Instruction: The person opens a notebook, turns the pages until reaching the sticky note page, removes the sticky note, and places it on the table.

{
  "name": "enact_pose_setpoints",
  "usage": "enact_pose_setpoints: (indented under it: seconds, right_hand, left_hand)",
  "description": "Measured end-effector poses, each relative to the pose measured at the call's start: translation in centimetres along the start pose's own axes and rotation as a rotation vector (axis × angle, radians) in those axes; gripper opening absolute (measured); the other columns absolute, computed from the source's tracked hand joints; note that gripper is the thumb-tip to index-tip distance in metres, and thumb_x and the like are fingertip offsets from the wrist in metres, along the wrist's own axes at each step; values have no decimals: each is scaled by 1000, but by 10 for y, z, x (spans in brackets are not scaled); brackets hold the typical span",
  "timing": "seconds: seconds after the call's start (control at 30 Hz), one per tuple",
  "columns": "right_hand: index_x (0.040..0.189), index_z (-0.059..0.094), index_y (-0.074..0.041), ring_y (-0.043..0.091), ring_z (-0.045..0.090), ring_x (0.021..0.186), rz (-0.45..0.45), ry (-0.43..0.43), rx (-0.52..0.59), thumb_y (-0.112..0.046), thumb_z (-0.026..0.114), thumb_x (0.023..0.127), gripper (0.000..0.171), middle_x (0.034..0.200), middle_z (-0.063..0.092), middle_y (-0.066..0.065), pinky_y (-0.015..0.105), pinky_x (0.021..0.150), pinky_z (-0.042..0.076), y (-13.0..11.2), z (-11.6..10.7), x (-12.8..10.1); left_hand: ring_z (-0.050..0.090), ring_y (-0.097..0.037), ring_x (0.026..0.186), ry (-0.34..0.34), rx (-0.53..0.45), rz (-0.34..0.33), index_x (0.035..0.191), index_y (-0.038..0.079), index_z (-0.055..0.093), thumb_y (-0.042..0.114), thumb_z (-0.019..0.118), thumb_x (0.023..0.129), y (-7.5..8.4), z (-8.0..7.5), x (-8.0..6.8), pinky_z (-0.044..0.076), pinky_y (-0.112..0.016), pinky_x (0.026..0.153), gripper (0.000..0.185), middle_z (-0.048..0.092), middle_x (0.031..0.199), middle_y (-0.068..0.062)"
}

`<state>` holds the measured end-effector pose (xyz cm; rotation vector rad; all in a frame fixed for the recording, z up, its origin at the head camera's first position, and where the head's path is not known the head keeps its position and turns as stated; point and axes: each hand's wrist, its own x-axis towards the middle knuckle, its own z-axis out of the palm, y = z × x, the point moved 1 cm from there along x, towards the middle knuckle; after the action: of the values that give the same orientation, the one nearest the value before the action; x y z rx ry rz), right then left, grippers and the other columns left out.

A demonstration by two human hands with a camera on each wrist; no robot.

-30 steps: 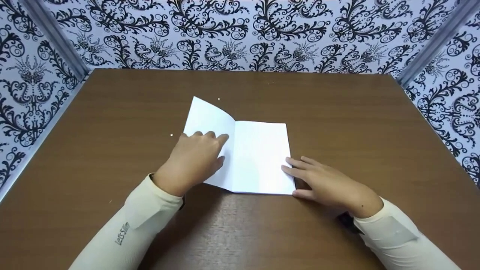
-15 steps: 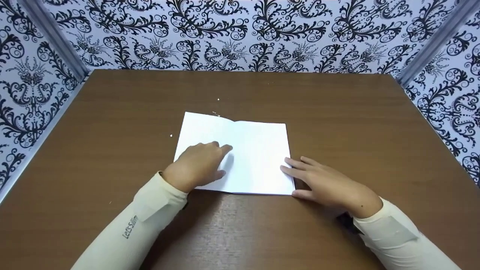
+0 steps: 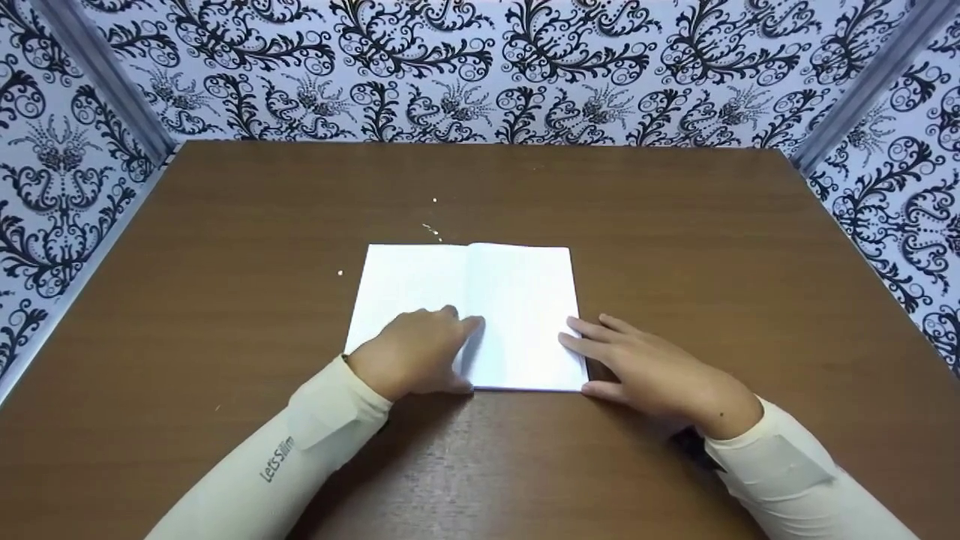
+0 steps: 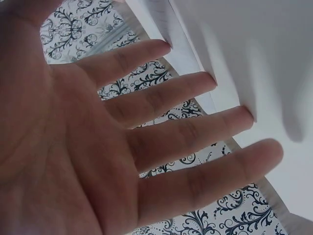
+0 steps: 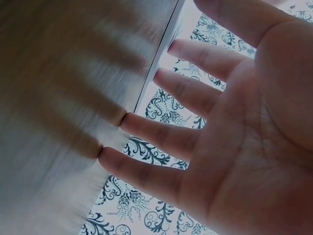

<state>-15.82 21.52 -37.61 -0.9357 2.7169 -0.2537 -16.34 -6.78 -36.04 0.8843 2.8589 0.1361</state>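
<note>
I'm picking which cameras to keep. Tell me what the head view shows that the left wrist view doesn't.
Only the head view shows the whole white paper flat on the brown table, the right hand at its right edge, and both sleeves. Only the left wrist view shows the left hand from the palm side, fingers straight and spread. Both show the left hand on paper before patterned walls.

The left flap of the white paper [image 3: 465, 315], which stood raised a second ago, now lies flat on the bench [image 3: 225, 300]. The left hand [image 3: 412, 352] has slid nearer the person, its fingers [image 3: 469, 326] now pressing beside the centre crease.
</note>
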Motion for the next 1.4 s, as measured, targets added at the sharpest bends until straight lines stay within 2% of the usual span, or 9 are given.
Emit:
enact_pose_setpoints:
  seconds: [0.13, 0.3, 0.53, 0.73, 1.03, 1.23, 1.4]
  right_hand:
    - [152, 44, -18, 52, 31, 144, 24, -5, 15, -35, 66, 96, 63, 161, 35, 11, 68, 109, 33, 1, 1, -1]
    - [152, 44, -20, 49, 32, 145, 31, -1, 20, -37, 64, 97, 62, 161, 34, 14, 68, 109, 33, 3, 0, -2]
    - [152, 44, -16, 47, 32, 146, 29, -8, 32, -35, 64, 97, 61, 161, 34, 16, 63, 112, 32, 5, 2, -4]
    - [153, 42, -17, 45, 29, 148, 37, -35, 42, -34, 63, 98, 62, 162, 31, 14, 63, 114, 30, 5, 2, -4]
    - [152, 44, -16, 47, 32, 146, 8, -7, 38, -33, 63, 98, 60, 161, 34, 14, 63, 113, 31, 4, -1, -1]
    - [152, 42, -15, 49, 31, 146, -10, -5, 39, -33, 62, 99, 60, 161, 33, 15, 62, 113, 31, 5, 0, 0]
    - [152, 43, -15, 49, 31, 145, -17, -6, 27, -33, 62, 99, 59, 161, 34, 16, 62, 114, 31, 5, 0, 0]
  left_hand:
    - [67, -32, 79, -17, 51, -1, 135, 5, 57, 37, 86, 74, 4, 1, 3, 58, -48, 70, 74, 67, 100, -18]
    - [68, -30, 79, -21, 102, -18, 139, 7, 55, 41, 85, 77, 9, 3, 5, 59, -44, 70, 77, 67, 100, -17]
    - [68, -31, 81, -14, 97, -5, 137, 7, 57, 42, 82, 80, 14, 6, 4, 58, -45, 72, 72, 67, 101, -17]
    - [69, -31, 82, 0, 79, -2, 134, 7, 57, 44, 81, 80, 15, 10, 2, 59, -46, 72, 69, 67, 103, -16]
    - [68, -33, 78, 34, 92, -2, 130, 6, 58, 50, 78, 81, 14, 10, 1, 57, -47, 70, 69, 67, 100, -16]
    - [69, -34, 78, 44, 134, -10, 133, 8, 58, 54, 78, 80, 13, 9, 3, 58, -47, 68, 73, 67, 106, -17]
    - [68, -35, 84, 71, 111, -1, 131, 9, 59, 52, 79, 79, 15, 11, 2, 58, -48, 69, 70, 65, 113, -17]
